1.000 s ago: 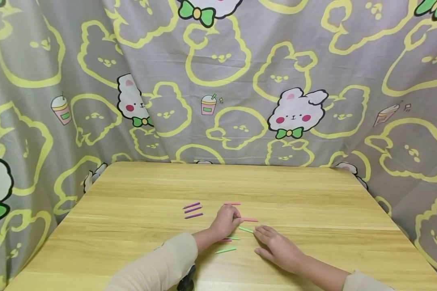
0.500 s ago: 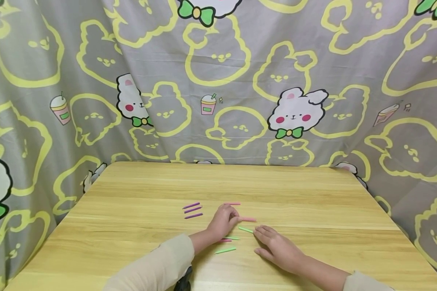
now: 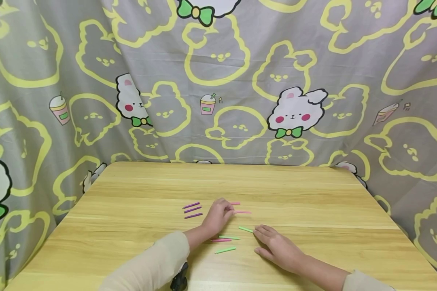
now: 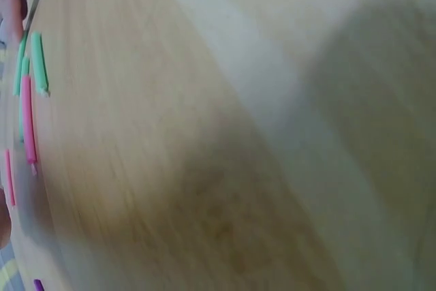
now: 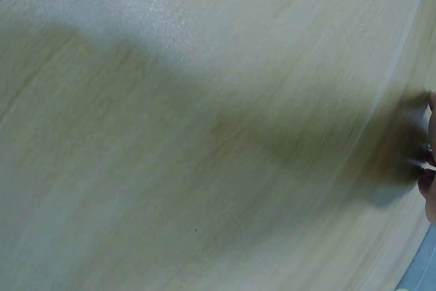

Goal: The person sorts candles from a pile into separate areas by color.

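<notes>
My left hand (image 3: 218,216) pinches one end of a thin pink candle (image 3: 242,212), which lies level at or just above the table. Just beyond it is another pink candle (image 3: 235,203), partly hidden by the fingers. My right hand (image 3: 278,248) rests flat on the table, its fingertips touching the end of a green candle (image 3: 245,229). Nearer me, a second green candle (image 3: 230,237) lies against a darker pink candle (image 3: 221,240), whose wick tip shows in the left wrist view. A third green candle (image 3: 225,250) lies closest to me.
Three purple candles (image 3: 193,210) lie in a slanted row left of my left hand. The wooden table (image 3: 313,190) ends at a grey patterned curtain (image 3: 233,93) behind it. A black strap or device (image 3: 179,279) shows under the left sleeve.
My left hand has moved away from me and slightly left, carrying the pink candle close to the far pink one. More of the darker pink candle now shows. The right hand stays still.
</notes>
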### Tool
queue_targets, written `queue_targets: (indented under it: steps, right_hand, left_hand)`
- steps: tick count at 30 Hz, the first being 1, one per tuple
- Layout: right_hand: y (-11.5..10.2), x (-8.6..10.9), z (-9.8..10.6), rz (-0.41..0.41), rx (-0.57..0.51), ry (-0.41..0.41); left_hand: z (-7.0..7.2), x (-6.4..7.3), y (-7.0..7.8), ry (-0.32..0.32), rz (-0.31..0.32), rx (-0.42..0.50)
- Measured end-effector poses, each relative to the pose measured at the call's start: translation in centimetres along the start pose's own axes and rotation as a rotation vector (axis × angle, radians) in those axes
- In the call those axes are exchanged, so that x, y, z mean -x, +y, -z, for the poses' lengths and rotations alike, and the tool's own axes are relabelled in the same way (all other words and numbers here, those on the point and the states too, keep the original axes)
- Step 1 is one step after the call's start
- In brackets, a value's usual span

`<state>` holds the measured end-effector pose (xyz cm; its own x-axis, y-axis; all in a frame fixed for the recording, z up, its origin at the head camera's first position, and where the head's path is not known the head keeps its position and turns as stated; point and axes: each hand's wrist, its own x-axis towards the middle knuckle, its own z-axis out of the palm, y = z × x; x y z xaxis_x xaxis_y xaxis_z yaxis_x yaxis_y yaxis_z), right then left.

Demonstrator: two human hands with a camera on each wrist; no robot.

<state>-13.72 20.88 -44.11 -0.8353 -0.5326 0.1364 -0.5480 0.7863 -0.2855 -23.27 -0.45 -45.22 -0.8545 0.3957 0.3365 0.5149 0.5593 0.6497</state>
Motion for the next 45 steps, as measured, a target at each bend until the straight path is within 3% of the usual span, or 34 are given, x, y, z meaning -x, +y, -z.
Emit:
queue_targets:
  steps: [22,35,45]
  right_hand:
    - [0.1,0.0,-0.2,-0.003,0.011,0.008]
    - [0.0,0.1,-0.3,0.004,0.01,0.019]
    - [0.0,0.2,-0.3,0.001,0.009,0.022]
  left_hand:
    - [1.1,-0.5,-2.1,0.07,0.018,-0.059]
    - [0.6,-0.9,-2.3,0.024,0.101,-0.113]
    - [0.6,-1.0,-2.3,0.018,0.126,-0.109]
